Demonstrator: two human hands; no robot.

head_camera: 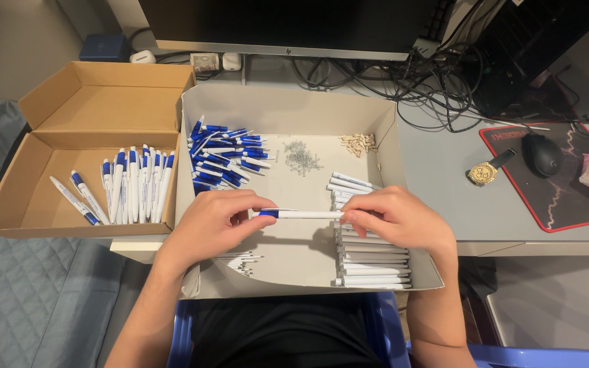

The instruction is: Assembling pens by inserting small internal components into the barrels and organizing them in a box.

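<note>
- Both hands hover over the near part of a white box [390,136], holding one pen [301,214] between them, level and crosswise.
- Left hand [209,225] pinches the pen's blue end with thumb and fingertips; right hand [397,218] grips the white end the same way.
- Under the right hand lies a stack of white barrels [373,262], side by side along the box's right side.
- Near the left hand's wrist sit thin refills [243,259].
- Farther in: a heap of blue caps [223,153] at the left, small springs [301,157] in the middle, tan tips [358,143] to the right.
- Left of the white box, a brown box [35,197] holds finished pens [134,184] in a row.
- On the worktop [444,197] to the right: a watch [489,170] and a mouse [543,153].
</note>
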